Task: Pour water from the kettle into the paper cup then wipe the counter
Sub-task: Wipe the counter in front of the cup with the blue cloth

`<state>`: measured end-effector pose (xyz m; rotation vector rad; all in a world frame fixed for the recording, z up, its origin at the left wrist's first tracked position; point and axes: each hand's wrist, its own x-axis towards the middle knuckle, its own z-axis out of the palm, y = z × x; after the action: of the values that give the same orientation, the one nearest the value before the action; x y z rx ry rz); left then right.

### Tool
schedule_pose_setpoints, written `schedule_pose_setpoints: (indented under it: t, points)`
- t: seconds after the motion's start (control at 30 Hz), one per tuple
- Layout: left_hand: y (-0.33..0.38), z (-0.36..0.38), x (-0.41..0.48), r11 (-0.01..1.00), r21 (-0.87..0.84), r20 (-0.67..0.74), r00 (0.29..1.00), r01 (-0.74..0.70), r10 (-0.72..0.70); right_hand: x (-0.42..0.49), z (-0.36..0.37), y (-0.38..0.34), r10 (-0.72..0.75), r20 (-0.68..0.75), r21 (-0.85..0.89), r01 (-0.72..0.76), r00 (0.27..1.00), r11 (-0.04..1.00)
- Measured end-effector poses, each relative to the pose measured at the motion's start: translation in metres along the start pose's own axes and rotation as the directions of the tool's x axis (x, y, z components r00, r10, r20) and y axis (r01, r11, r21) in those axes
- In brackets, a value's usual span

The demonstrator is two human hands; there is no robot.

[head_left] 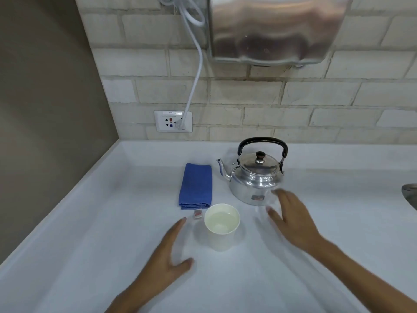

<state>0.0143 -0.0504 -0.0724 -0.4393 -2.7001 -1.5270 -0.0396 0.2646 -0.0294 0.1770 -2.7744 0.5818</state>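
— Water's in the white paper cup (pixel 222 227), silver metal kettle (pixel 257 177) upright behind. Both hands (pixel 165 251) spread wide, empty?

— Seemingly; right hand (pixel 293 220) is blurred. Lift the folded blue cloth (pixel 195 185), wipe the white table (pixel 90 222) around the cup.

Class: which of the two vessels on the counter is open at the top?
The white paper cup; the steel kettle wears its lid.

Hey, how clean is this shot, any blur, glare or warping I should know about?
Head view: the right hand is smeared by motion blur near the kettle; the left hand is slightly soft. The paper cup and blue cloth are sharp. Bright reflections streak the metal dryer. Wide-angle distortion bends the counter edges.
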Motion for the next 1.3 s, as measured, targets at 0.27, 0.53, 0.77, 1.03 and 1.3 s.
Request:
schedule_pose_setpoints:
  t: [0.27, 0.53, 0.77, 1.03, 1.3]
  points:
    - [0.000, -0.017, 0.093, 0.981, 0.185, -0.068, 0.995, -0.057, 0.071, -0.042, 0.056, 0.003, 0.185, 0.204, -0.222, -0.138, 0.961, 0.965]
    - [-0.023, 0.017, 0.209, 0.733, 0.678, 0.030, 0.995, 0.046, -0.090, -0.043, 0.057, 0.003, 0.201, 0.205, -0.215, -0.156, 0.958, 0.964]
    - [-0.032, 0.035, 0.233, 0.707, 0.704, 0.070, 0.982, 0.077, -0.176, -0.041, 0.060, 0.002, 0.191, 0.176, -0.203, -0.155, 0.966, 0.967]
    - [-0.023, 0.014, 0.131, 0.609, 0.717, 0.386, 0.921, -0.339, 0.058, -0.042, 0.055, 0.005, 0.166, 0.194, -0.200, -0.126, 0.967, 0.972]
    - [-0.051, -0.058, 0.051, 0.741, 0.662, 0.182, 0.983, -0.110, -0.016, -0.042, 0.059, 0.004, 0.165, 0.172, -0.256, -0.118, 0.971, 0.960]
